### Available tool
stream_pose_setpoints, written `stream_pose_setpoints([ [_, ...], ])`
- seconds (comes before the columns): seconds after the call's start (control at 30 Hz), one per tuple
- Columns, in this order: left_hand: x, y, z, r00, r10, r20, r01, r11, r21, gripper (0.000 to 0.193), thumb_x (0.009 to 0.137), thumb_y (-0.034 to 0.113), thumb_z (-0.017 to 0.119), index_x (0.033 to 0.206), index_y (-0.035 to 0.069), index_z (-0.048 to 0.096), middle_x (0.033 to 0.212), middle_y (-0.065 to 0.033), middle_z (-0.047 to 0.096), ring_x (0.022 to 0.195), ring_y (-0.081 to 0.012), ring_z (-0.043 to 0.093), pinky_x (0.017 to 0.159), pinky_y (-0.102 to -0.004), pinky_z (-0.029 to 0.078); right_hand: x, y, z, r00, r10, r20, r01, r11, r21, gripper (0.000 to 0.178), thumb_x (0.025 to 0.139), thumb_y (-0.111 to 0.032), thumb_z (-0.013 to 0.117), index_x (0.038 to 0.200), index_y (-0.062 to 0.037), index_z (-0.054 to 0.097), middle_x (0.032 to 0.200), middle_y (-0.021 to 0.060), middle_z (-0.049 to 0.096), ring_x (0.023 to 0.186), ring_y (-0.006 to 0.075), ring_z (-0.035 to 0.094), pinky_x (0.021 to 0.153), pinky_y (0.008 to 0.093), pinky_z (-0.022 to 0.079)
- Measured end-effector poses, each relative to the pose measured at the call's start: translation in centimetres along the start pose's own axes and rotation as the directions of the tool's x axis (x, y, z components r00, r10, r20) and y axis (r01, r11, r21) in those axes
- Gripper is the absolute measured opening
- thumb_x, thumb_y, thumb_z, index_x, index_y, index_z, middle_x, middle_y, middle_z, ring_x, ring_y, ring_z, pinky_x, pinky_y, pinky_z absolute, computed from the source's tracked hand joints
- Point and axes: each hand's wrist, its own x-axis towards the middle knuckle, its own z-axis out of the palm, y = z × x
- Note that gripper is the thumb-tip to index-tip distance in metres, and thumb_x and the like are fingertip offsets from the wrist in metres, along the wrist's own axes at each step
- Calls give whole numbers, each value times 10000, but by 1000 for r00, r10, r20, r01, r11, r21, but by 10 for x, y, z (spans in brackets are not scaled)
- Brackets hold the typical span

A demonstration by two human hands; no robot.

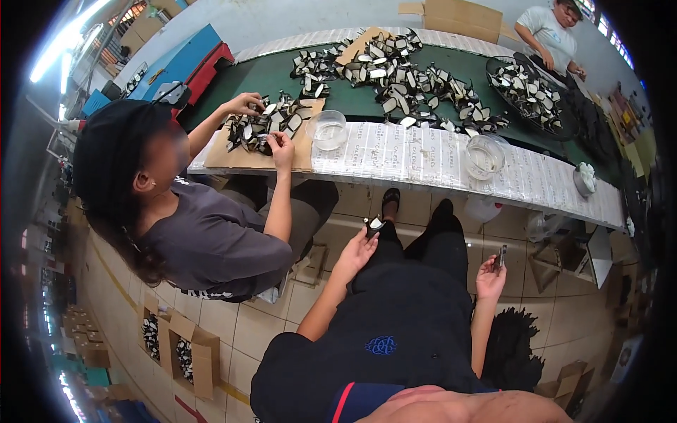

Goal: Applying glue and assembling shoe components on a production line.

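My left hand (pixel 358 248) is closed round a small black piece with a white face (pixel 374 225), held up above my lap at its fingertips. Off to the right, my right hand (pixel 489 279) pinches a small, slim dark piece (pixel 501 258) upright between thumb and fingers; its exact kind is too small to make out. The two hands are well apart, both short of the bench edge. Many similar black pieces with white oval faces lie in a loose heap (pixel 398 70) on the green bench top beyond.
A covered ledge (pixel 402 151) edges the bench, with clear plastic tubs (pixel 328 132) on it. At left, a co-worker (pixel 211 225) handles pieces on cardboard (pixel 303 151). Another person (pixel 553 35) stands behind a round black basket (pixel 529 99). Cartons (pixel 201 359) hold pieces on the floor.
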Motion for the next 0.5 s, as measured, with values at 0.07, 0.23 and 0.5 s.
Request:
stream_pose_setpoints([
  [0.07,-4,4,8,1000,0,-5,0,1000,27,281,936,254,682,1124,61,604,1098,-80,632,1027,-214,623,866,-321,530,-4,-5,-9,999,-40,-36,41,999,13,226,980,-180,550,1072,19,603,1066,158,657,887,224,645,808,337,568],
  [0.23,-17,4,19,1000,-12,2,11,998,70,294,938,272,680,1126,62,598,1096,-76,625,1018,-210,626,853,-322,547,-2,-9,-26,995,-45,-91,48,998,36,222,978,-173,546,1077,20,596,1070,157,658,883,230,648,806,340,570],
  [0.5,-24,-1,25,992,-42,118,33,997,73,275,947,263,671,1126,69,594,1079,-80,624,1025,-213,629,852,-336,555,-1,-19,-32,990,-95,-99,96,995,-3,236,975,-182,556,1070,31,594,1028,169,667,868,237,653,805,345,571],
])
